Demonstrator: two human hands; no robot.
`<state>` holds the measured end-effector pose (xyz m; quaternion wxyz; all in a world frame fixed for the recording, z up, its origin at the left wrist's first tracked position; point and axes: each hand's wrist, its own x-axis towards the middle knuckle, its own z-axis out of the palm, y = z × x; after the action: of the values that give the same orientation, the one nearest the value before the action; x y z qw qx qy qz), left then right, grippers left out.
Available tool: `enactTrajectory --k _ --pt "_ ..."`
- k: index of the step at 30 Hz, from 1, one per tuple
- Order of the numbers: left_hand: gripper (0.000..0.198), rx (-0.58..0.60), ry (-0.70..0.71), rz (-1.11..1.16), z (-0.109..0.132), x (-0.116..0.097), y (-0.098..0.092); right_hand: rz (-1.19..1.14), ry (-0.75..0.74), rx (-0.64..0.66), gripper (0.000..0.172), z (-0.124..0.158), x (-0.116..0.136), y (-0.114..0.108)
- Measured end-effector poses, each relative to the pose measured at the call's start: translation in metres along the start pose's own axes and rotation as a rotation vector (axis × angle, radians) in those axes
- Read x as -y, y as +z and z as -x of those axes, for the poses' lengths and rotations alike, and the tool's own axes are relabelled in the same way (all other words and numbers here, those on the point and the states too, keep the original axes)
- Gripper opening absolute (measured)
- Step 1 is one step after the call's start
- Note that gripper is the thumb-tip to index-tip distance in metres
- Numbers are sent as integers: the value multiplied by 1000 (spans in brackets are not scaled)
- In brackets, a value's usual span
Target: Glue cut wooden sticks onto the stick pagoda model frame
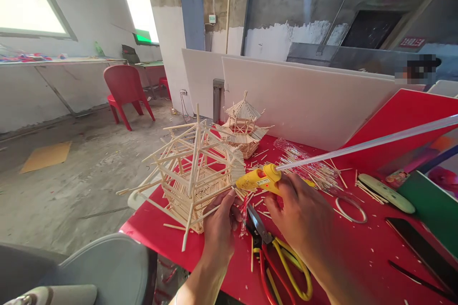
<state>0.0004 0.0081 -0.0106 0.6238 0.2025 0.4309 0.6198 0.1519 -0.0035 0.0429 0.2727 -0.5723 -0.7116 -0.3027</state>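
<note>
My right hand point(304, 219) is closed around a yellow hot glue gun point(259, 180). A long clear glue stick point(372, 143) sticks out of its back toward the upper right. The gun's nozzle points left at a half-built pavilion frame of bamboo sticks point(189, 171), tilted on the red table point(361, 267). My left hand point(220, 226) grips the lower right edge of that frame, fingers curled on its sticks. A finished stick pavilion point(243, 124) stands behind the frame.
Red-and-yellow-handled cutters point(275, 257) lie just below my hands. Loose sticks point(315, 171), a clear ring point(350, 209), a green oval object point(386, 194) and a dark phone point(425, 252) lie to the right. White boards point(304, 100) stand behind. A red chair point(125, 93) stands on the floor at left.
</note>
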Motion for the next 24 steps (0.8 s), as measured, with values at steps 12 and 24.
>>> enactTrajectory --k 12,24 --pt "25 2 11 2 1 0 0 -15 -7 8 15 0 -1 2" --pt "26 2 -2 -2 1 -2 2 -50 5 31 17 -2 1 1"
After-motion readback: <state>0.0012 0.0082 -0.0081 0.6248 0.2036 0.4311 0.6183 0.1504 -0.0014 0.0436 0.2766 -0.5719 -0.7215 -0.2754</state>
